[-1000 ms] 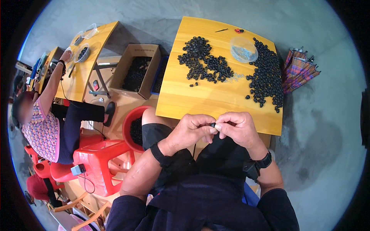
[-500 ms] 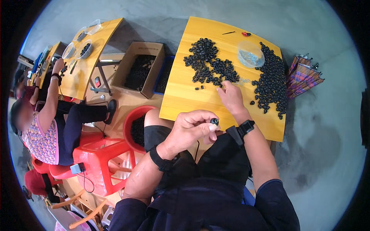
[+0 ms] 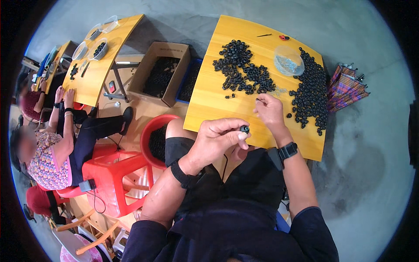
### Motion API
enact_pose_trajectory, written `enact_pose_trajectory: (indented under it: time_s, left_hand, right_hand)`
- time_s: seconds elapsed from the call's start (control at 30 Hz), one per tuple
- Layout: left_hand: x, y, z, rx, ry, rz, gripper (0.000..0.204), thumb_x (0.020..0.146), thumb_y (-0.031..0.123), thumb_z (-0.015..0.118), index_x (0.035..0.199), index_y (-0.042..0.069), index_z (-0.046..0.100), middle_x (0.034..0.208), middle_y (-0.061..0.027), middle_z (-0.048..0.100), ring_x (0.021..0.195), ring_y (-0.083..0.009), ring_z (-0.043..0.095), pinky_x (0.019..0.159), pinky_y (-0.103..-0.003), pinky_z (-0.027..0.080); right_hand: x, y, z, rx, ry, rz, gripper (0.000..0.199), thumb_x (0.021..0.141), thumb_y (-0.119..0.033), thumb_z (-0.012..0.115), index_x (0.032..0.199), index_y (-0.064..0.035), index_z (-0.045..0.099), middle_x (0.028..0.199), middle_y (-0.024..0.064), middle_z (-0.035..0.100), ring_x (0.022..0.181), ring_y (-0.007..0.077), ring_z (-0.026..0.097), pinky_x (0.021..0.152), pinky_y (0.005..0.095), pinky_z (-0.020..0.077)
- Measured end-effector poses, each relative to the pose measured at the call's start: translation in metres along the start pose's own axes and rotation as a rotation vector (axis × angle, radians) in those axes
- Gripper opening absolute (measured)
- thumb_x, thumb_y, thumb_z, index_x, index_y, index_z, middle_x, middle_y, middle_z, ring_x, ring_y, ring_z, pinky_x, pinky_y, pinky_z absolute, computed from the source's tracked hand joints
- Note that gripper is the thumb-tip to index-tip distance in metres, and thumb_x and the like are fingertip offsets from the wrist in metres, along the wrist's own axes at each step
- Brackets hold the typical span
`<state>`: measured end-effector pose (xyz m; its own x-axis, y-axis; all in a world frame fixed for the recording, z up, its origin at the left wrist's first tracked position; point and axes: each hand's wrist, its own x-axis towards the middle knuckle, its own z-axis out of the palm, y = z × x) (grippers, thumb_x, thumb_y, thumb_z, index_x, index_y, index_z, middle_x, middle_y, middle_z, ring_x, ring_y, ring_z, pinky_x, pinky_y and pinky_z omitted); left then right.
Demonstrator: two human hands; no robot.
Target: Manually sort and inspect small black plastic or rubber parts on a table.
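Note:
My left hand (image 3: 214, 139) is raised over my lap by the table's near edge. Its thumb and forefinger pinch a small black cylindrical part (image 3: 245, 129), hollow end showing. Above the wooden table (image 3: 205, 105), my right hand (image 3: 269, 112) has its fingertips closed on a small black piece (image 3: 258, 100), mostly hidden. Just beyond those fingers is a pile of small black parts (image 3: 235, 54). A scatter of thin silvery pins (image 3: 278, 91) lies beside it. To the right spreads a second heap of rounder black parts (image 3: 309, 94).
A clear round tub (image 3: 289, 61) of silvery pins stands between the heaps. Left of the table are a cardboard box (image 3: 150, 98) and a red basin (image 3: 146, 131), both holding black parts. A red stool (image 3: 111, 170) and a co-worker (image 3: 52, 163) are farther left. A plaid umbrella (image 3: 345, 89) leans at right.
My right hand has drawn back from the pile's edge with a small black piece in its fingertips. My left hand keeps its part. The co-worker's hand has moved down to the table's near edge.

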<state>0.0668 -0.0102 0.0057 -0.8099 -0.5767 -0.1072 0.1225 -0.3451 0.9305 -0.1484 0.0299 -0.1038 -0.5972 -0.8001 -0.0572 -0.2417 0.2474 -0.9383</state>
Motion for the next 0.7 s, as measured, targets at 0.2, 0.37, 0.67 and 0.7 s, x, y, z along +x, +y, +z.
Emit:
enact_pose_trajectory:
  time_s: [0.2,0.37,0.67,0.7]
  left_hand:
    - [-0.001,0.005,0.001,-0.032,-0.014,-0.008,0.019,0.089,0.002,0.062,0.108,-0.004,0.063,0.085,-0.0068,0.068,0.074,-0.0122,0.067,0.068,-0.024,0.055]
    - [0.003,0.006,-0.001,-0.200,-0.061,-0.038,0.018,0.090,0.003,0.060,0.107,-0.003,0.061,0.090,-0.0110,0.067,0.074,-0.0163,0.066,0.068,-0.027,0.055]
    - [0.003,0.011,-0.004,-0.205,-0.104,-0.047,0.018,0.091,0.004,0.059,0.108,-0.002,0.060,0.091,-0.0121,0.067,0.073,-0.0178,0.065,0.068,-0.028,0.054]
    - [0.002,0.011,-0.005,-0.189,-0.111,-0.059,0.018,0.091,0.004,0.059,0.108,-0.002,0.060,0.091,-0.0114,0.067,0.073,-0.0170,0.065,0.067,-0.028,0.054]
  right_hand:
    - [-0.040,-0.070,-0.030,0.269,-0.190,0.080,0.013,0.087,-0.004,0.058,0.093,0.0065,0.064,0.075,0.0079,0.065,0.063,0.0113,0.063,0.055,0.0234,0.0516]
    - [-0.064,-0.127,-0.045,0.400,-0.228,0.005,0.012,0.087,-0.001,0.058,0.095,0.0063,0.064,0.073,0.0093,0.065,0.062,0.0118,0.064,0.056,0.0238,0.0529]
    - [-0.072,-0.167,-0.055,0.286,-0.421,-0.047,0.012,0.088,-0.003,0.060,0.094,0.0055,0.066,0.071,0.0067,0.066,0.061,0.0095,0.063,0.056,0.0226,0.0522]
    - [-0.072,-0.168,-0.054,0.251,-0.427,-0.062,0.012,0.088,-0.003,0.060,0.094,0.0054,0.066,0.070,0.0060,0.066,0.060,0.0089,0.063,0.056,0.0223,0.0516]
